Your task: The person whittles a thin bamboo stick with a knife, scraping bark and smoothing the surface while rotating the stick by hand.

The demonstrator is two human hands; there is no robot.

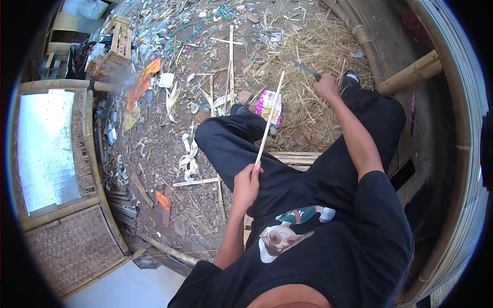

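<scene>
Between the fingers of my left hand (246, 186), resting over my left thigh, is the lower end of a thin, pale bamboo strip (270, 118). The strip slants up and away past my knees. My right hand (327, 87) is closed around the dark handle of a knife (303, 67), held out beyond my right knee. Its blade points to the far left, over the straw, apart from the strip. A pink and white packet (268, 108) lies on the ground just behind the strip's middle.
Dry straw (308, 46) covers the ground ahead. Crossed bamboo strips (231, 61) and litter lie at left-centre. A wooden crate (114, 49) stands far left, near an orange sheet (142, 84). Woven bamboo panels (72, 251) border the left; bamboo poles (465, 149) and a dark phone (402, 174) are right.
</scene>
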